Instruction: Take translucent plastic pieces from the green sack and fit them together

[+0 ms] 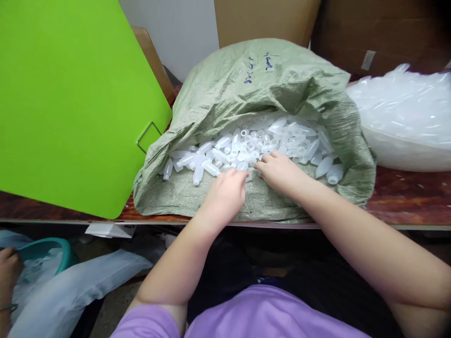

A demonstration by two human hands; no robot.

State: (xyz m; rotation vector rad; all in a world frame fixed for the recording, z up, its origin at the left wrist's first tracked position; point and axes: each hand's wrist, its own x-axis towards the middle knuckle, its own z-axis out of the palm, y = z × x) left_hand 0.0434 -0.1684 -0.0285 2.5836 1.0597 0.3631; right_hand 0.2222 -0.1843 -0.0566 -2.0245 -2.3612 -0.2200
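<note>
A pale green woven sack (225,91) lies on its side with its mouth facing me, handwriting on its top. Inside its opening is a heap of small translucent white plastic bottles (211,168), with short necks and tapered bodies, lying in all directions. At the heap's front edge, my left hand (228,190) has its fingers curled inward beside a bottle. Just to the right, my right hand (276,170) reaches in with bent fingers against the bottles. The two hands are close together but apart. Whatever lies under their fingertips is mostly hidden.
A bright green board (77,103) with a metal wire loop stands at left. On the right sits a bulging clear bag (405,122) of similar bottles. Cardboard boxes (264,21) line the back. Lower left, another person's hand (9,270) is by a teal basin (66,253).
</note>
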